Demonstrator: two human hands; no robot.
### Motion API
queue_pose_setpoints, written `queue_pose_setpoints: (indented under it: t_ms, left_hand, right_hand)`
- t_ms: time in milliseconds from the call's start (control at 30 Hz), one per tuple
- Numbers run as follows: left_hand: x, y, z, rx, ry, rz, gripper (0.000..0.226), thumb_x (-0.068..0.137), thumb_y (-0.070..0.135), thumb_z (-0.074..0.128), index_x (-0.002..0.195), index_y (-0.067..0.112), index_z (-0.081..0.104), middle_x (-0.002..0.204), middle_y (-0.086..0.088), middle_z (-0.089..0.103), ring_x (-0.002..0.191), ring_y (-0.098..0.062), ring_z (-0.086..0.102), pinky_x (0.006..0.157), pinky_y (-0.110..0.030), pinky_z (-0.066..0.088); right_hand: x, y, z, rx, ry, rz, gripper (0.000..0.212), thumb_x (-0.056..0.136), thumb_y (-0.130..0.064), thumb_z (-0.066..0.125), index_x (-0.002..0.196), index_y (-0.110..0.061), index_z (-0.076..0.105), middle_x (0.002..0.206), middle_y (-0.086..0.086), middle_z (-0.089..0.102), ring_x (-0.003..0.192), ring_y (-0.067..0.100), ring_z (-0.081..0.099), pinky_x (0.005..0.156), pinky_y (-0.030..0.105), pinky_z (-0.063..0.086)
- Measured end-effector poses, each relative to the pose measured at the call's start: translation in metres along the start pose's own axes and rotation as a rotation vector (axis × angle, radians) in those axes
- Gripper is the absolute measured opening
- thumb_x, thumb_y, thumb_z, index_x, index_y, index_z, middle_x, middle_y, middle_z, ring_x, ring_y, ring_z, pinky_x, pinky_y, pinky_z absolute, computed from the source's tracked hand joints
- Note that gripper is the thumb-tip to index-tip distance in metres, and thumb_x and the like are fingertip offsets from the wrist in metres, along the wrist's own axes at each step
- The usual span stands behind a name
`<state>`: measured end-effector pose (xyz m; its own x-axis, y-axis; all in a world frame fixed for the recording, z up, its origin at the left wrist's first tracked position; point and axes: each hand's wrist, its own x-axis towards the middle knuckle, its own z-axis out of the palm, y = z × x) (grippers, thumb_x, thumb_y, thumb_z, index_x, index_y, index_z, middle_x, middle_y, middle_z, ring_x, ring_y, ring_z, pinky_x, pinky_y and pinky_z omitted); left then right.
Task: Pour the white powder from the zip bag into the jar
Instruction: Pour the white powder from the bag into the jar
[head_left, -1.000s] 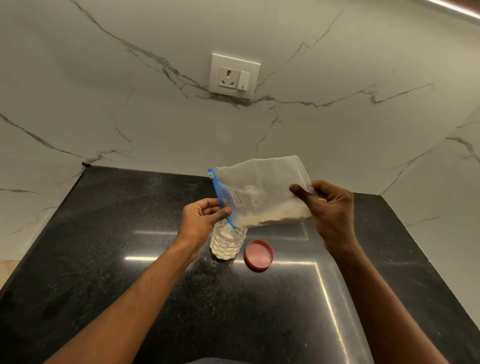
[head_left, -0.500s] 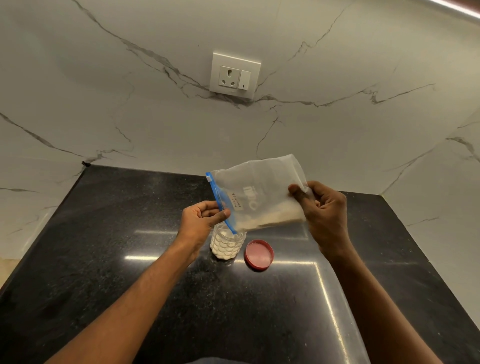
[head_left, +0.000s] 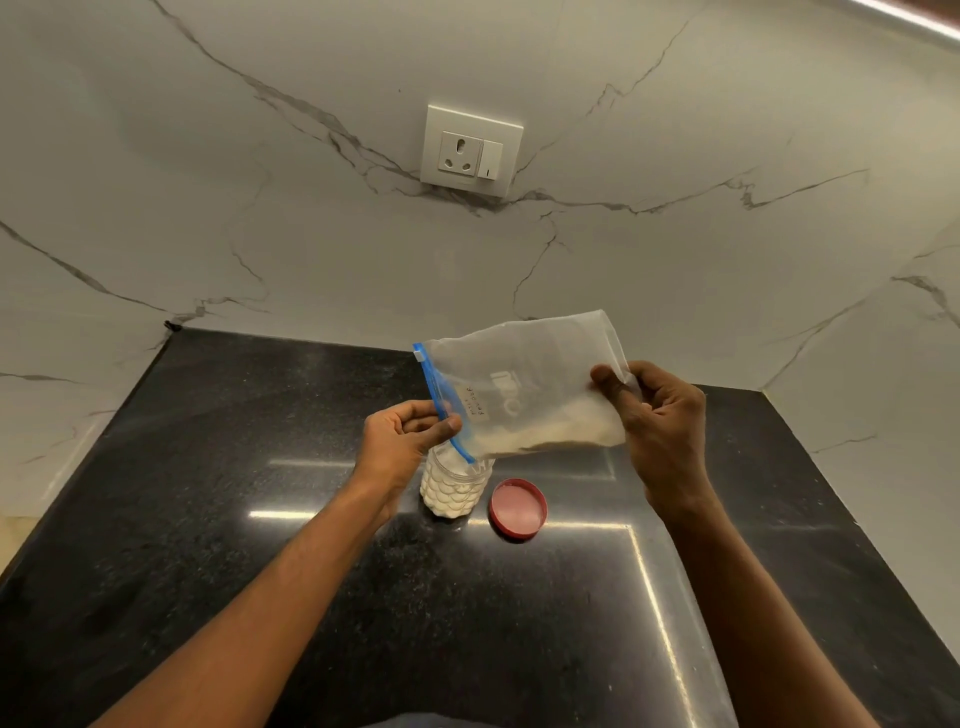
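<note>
A clear zip bag (head_left: 524, 384) with a blue zip strip hangs tilted above the jar, a band of white powder lying along its lower edge. My left hand (head_left: 400, 441) pinches the blue zip end, whose lowest corner points into the jar mouth. My right hand (head_left: 654, 421) grips the bag's far bottom end, held higher. The small clear dimpled jar (head_left: 452, 491) stands on the black counter, nearly full of white powder, its top partly hidden by my left hand and the bag.
A red lid (head_left: 518, 509) lies upside down on the black granite counter (head_left: 208, 519) just right of the jar. Marble walls close the back and right side; a white socket plate (head_left: 471, 150) is on the back wall.
The bag has shifted slightly left and lower, my right hand following it. The powder band in the bag looks thinner.
</note>
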<state>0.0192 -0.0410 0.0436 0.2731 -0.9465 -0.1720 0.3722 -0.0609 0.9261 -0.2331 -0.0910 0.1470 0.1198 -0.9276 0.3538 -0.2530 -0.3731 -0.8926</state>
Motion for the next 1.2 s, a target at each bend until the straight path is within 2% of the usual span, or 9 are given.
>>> queue_pose_setpoints:
  t_ms: [200, 333, 433, 533, 800, 1000, 1200]
  left_hand:
    - [0.001, 0.0, 0.001, 0.008, -0.009, 0.004, 0.023, 0.087, 0.001, 0.08, 0.109, 0.006, 0.075, 0.101, -0.007, 0.084, 0.095, -0.018, 0.081, 0.072, -0.018, 0.062]
    - [0.001, 0.001, 0.001, 0.009, -0.016, 0.014, 0.023, 0.086, 0.002, 0.081, 0.108, 0.006, 0.076, 0.1, -0.006, 0.084, 0.094, -0.017, 0.081, 0.072, -0.017, 0.061]
    - [0.0, 0.001, 0.003, 0.024, -0.017, 0.018, 0.025, 0.085, 0.003, 0.082, 0.109, 0.006, 0.076, 0.1, -0.006, 0.084, 0.094, -0.017, 0.081, 0.072, -0.017, 0.061]
    - [0.0, 0.001, 0.005, 0.027, -0.007, 0.016, 0.025, 0.085, 0.001, 0.082, 0.109, 0.005, 0.076, 0.099, -0.007, 0.084, 0.093, -0.018, 0.082, 0.071, -0.017, 0.061]
    - [-0.003, 0.002, 0.004, 0.026, -0.012, 0.024, 0.023, 0.086, -0.001, 0.08, 0.108, 0.005, 0.075, 0.1, -0.007, 0.084, 0.093, -0.017, 0.081, 0.073, -0.017, 0.061]
    - [-0.004, 0.001, 0.003, 0.035, -0.002, 0.024, 0.023, 0.086, 0.0, 0.08, 0.109, 0.006, 0.075, 0.099, -0.005, 0.084, 0.093, -0.015, 0.081, 0.071, -0.015, 0.061]
    - [-0.005, 0.002, 0.002, 0.046, -0.006, 0.013, 0.023, 0.087, 0.0, 0.079, 0.109, 0.008, 0.076, 0.1, -0.004, 0.084, 0.094, -0.015, 0.081, 0.071, -0.016, 0.061]
  right_hand:
    - [0.0, 0.001, -0.006, 0.024, -0.024, 0.03, 0.015, 0.096, -0.035, 0.07, 0.096, -0.021, 0.076, 0.091, 0.004, 0.077, 0.081, 0.026, 0.075, 0.067, 0.041, 0.065]
    - [-0.002, 0.003, -0.011, 0.073, -0.016, 0.048, 0.02, 0.092, -0.038, 0.071, 0.098, -0.02, 0.076, 0.094, 0.005, 0.077, 0.085, 0.028, 0.076, 0.068, 0.038, 0.066]
    - [-0.005, 0.003, -0.013, 0.102, -0.007, 0.025, 0.006, 0.092, -0.028, 0.077, 0.094, -0.023, 0.078, 0.093, 0.004, 0.077, 0.083, 0.023, 0.076, 0.066, 0.03, 0.064]
    - [-0.006, 0.003, -0.012, 0.081, -0.018, -0.004, 0.005, 0.091, -0.02, 0.08, 0.094, -0.017, 0.078, 0.09, 0.002, 0.077, 0.078, 0.019, 0.077, 0.063, 0.025, 0.062]
    - [-0.003, 0.003, -0.013, 0.099, -0.035, -0.015, 0.007, 0.097, -0.021, 0.073, 0.102, -0.018, 0.077, 0.097, 0.0, 0.078, 0.085, 0.019, 0.078, 0.065, 0.026, 0.063]
    - [-0.004, 0.0, -0.007, 0.118, -0.02, -0.023, 0.003, 0.094, -0.026, 0.076, 0.096, -0.025, 0.078, 0.093, 0.005, 0.076, 0.082, 0.02, 0.075, 0.066, 0.031, 0.064]
    - [-0.004, 0.0, -0.004, 0.123, -0.012, -0.013, 0.003, 0.095, -0.024, 0.075, 0.096, -0.026, 0.077, 0.094, 0.001, 0.077, 0.084, 0.02, 0.076, 0.066, 0.03, 0.064]
